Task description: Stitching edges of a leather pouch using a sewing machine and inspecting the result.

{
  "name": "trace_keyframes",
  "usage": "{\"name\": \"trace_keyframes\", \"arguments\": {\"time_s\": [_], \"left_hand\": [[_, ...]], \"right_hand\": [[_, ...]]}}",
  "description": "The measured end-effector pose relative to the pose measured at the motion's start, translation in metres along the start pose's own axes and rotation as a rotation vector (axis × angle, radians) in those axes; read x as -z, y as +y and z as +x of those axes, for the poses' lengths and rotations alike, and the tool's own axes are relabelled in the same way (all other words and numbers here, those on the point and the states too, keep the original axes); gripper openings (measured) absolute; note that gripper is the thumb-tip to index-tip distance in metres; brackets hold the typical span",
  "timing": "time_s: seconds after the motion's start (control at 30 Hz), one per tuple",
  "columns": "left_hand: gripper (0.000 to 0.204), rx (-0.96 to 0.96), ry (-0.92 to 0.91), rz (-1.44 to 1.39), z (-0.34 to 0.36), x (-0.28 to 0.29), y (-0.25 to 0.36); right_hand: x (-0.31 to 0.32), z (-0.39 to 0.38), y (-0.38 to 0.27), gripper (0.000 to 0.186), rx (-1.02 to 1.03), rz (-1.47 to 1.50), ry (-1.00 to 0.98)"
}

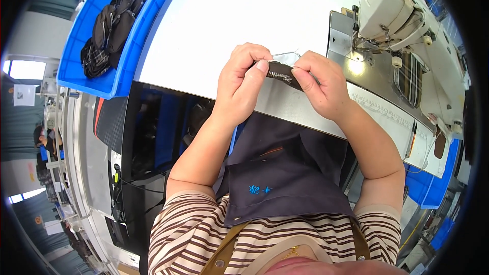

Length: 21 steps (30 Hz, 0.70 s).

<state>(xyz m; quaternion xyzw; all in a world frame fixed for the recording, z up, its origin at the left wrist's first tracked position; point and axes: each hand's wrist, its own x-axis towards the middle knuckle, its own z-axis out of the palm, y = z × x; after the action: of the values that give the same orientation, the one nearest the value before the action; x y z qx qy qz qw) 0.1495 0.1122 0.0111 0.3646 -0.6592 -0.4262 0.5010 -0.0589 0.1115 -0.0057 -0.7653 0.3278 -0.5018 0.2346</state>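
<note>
Both hands meet above the near edge of the white desk (229, 15), pinched on one small dark fabric piece (283, 73) with a zipper. The left hand (242, 79) grips its left end between thumb and fingers; the right hand (318, 84) clamps its right end. One sewing machine (392, 5) stands at the desk's far right corner. One blue bin (127, 66) at the left edge holds several dark bags (109, 30).

Bright even light is washing out the white worktop (244, 15); the sewing machine (402, 10) lamp is glaring; fisheye edges are bending, corners going black.
</note>
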Motion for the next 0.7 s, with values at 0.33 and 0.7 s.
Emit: {"name": "trace_keyframes", "arguments": {"time_s": [0.33,0.7], "left_hand": [[0.021,0.136,0.008,-0.101,-0.003,0.001,0.002],[0.024,0.091,-0.041,-0.134,-0.009,0.015,-0.014]], "right_hand": [[0.001,-0.001,-0.002,0.011,-0.034,-0.017,-0.036],[0.0,0.0,-0.003,0.009,-0.072,-0.02,-0.051]]}}
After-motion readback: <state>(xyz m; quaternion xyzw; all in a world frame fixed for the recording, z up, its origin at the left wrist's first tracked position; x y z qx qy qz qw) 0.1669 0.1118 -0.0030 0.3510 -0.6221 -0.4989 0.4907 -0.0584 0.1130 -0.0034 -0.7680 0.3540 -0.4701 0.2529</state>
